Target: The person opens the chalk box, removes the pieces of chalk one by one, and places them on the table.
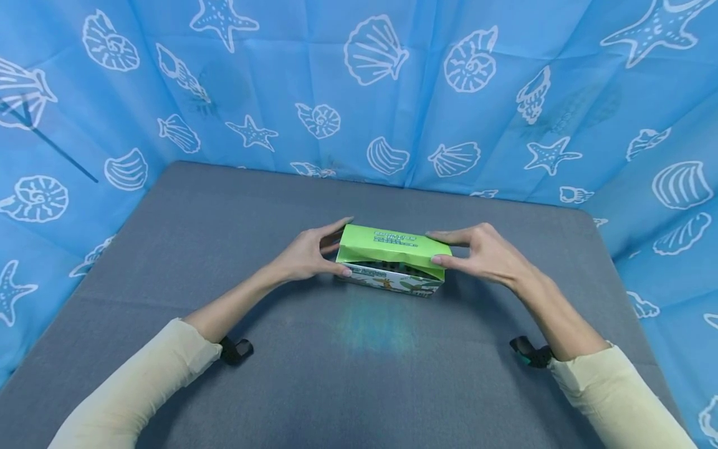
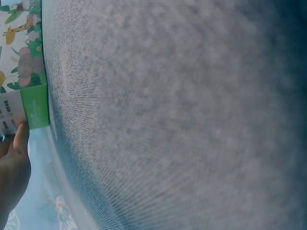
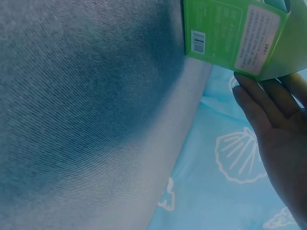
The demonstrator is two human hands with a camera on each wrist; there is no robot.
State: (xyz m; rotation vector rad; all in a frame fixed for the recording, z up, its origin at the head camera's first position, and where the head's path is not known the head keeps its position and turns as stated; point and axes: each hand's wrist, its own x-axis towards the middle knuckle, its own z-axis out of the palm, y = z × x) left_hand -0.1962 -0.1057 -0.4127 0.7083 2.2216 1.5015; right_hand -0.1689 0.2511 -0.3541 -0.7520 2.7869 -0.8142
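The oblong, green-topped, animal-print cardboard box [image 1: 387, 282] sits between my left hand [image 1: 305, 252] and right hand [image 1: 487, 252], long axis spanning them, neither nearer; half-spread, each grips its own end, over the grey fabric-covered table [image 1: 359, 380].

One box [image 1: 392, 259], two hands: a left hand [image 1: 311, 252] and a right hand [image 1: 482, 252].
The count continues with one gray table [image 1: 348, 374], two pale sleeves [image 1: 131, 386] and two black wristbands [image 1: 530, 352]; one barcode [image 3: 198, 42] and one white label [image 3: 257, 40] in the right wrist view; and, in the head view, five printed starfish [image 1: 252, 133], two whole and three cut by the picture's edge.
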